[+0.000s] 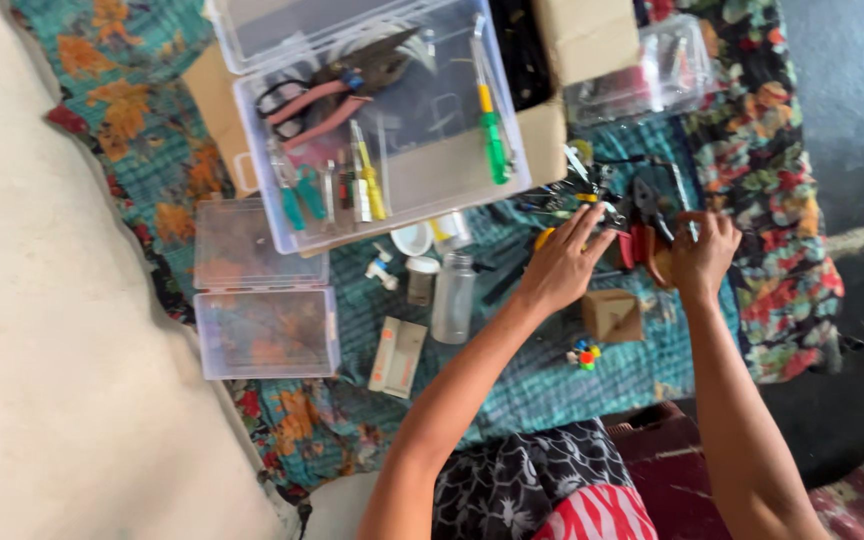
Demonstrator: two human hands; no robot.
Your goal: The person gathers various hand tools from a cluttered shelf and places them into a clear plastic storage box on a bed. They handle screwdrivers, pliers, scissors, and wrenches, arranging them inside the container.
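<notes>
Clear plastic boxes, tools and two busy hands on a patterned cloth

Empty clear case (264, 290) at left, tool-filled box (382, 130) above centre; left hand (564, 265) spread flat over small tools; right hand (702, 255) pinches red-handled pliers (644, 228) at centre right.

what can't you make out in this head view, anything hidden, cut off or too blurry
- Left hand: fingertips rest among small tools; what they touch is blurred.
- Right hand: at the red-handled pliers; motion blur hides whether it grips them.
- Clear plastic toolbox: lid cut off by the top edge.
- Small coloured bits on the teal patterned cloth: too small to identify.
</notes>
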